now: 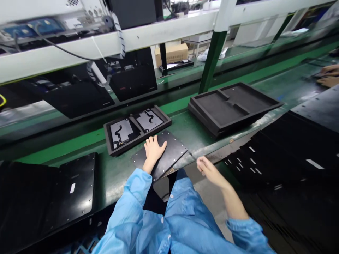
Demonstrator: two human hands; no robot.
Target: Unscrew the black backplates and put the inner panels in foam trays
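Observation:
My left hand lies flat with its fingers spread on a thin black plate that has small bright holes along its edges. The plate sits askew on the green bench, one corner reaching the front edge. Off its right corner, my right hand is closed, fingers curled together in the air. A thin dark shape shows at its fingertips, too blurred to name. Just behind the plate stands a black foam tray with two compartments, each holding a grey flat part with a black curved ribbon on it.
Stacked black foam trays stand to the right on the green bench. At the left lies a larger black panel. More dark panels fill the right front. A white rail crosses above. Another person's hands show at far right.

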